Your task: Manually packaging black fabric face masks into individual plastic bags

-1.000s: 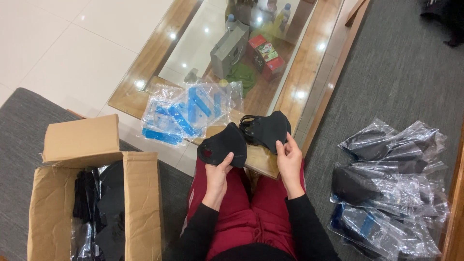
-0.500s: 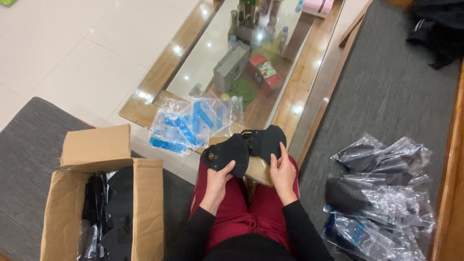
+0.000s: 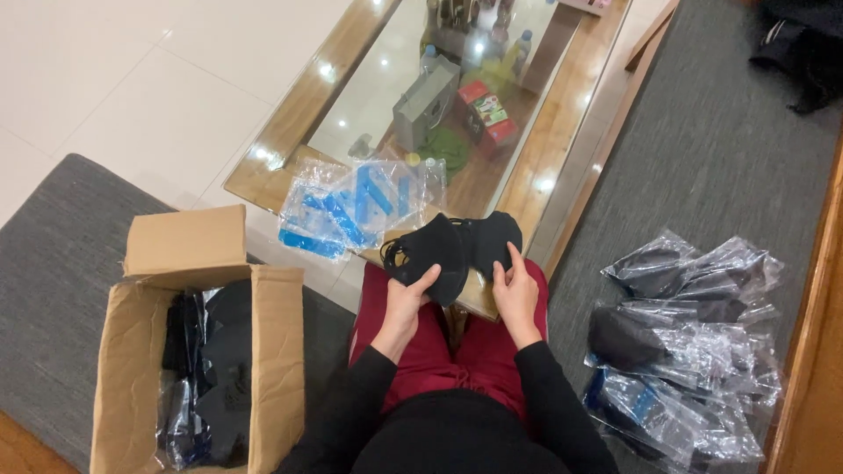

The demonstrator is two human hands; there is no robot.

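Observation:
My left hand (image 3: 407, 296) grips a black fabric face mask (image 3: 435, 252) from below, thumb on its front. My right hand (image 3: 515, 287) holds a second black mask (image 3: 493, 239) that overlaps the first one's right side. Both masks are held above my knees in dark red trousers (image 3: 421, 360), at the near corner of a glass-topped wooden coffee table (image 3: 303, 114). Just left of the masks, a loose pile of clear plastic sleeves with blue print (image 3: 351, 206) lies on the table corner.
An open cardboard box (image 3: 272, 351) with black masks in plastic stands on the grey sofa seat at my left. At my right lies a heap of bagged black masks (image 3: 680, 338). Boxes and bottles show under the table's glass. A dark garment (image 3: 803, 48) lies far right.
My hands have brought the two masks closer together, so they now overlap. The view has shifted, so box and table sit a little differently in frame.

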